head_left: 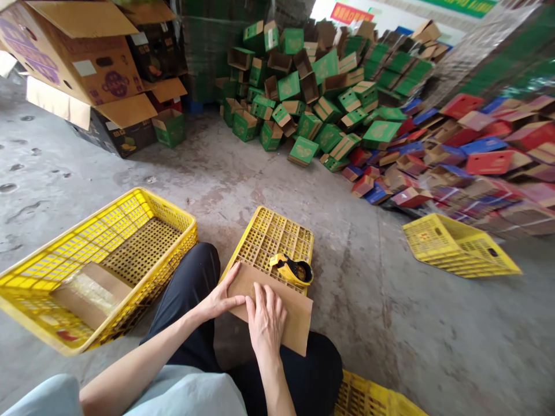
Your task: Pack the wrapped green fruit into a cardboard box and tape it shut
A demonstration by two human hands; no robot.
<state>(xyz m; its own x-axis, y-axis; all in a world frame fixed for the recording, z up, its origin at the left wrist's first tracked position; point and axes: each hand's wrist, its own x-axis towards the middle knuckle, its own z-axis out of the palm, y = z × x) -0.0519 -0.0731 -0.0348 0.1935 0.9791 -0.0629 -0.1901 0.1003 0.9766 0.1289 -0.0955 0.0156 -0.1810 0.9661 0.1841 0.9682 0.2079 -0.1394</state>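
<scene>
A flat piece of brown cardboard (297, 318) lies over the near end of an upturned yellow crate (277, 228) between my knees. Along its left edge rests my left hand (223, 297), thumb stretched inward and fingers apart. Flat on the middle of the cardboard is my right hand (265, 318), its fingers extended and pressing on the surface. The two thumbs nearly meet. Just beyond the cardboard, a yellow tape dispenser (292, 270) sits on the crate.
To my left, a yellow basket (173, 211) holds a taped brown carton (95, 292). Another yellow crate (455, 245) is at right, and part of one (373, 398) shows behind my right knee. Green boxes (303, 150), red and blue boxes (489, 163) and large cartons (99, 63) are piled beyond.
</scene>
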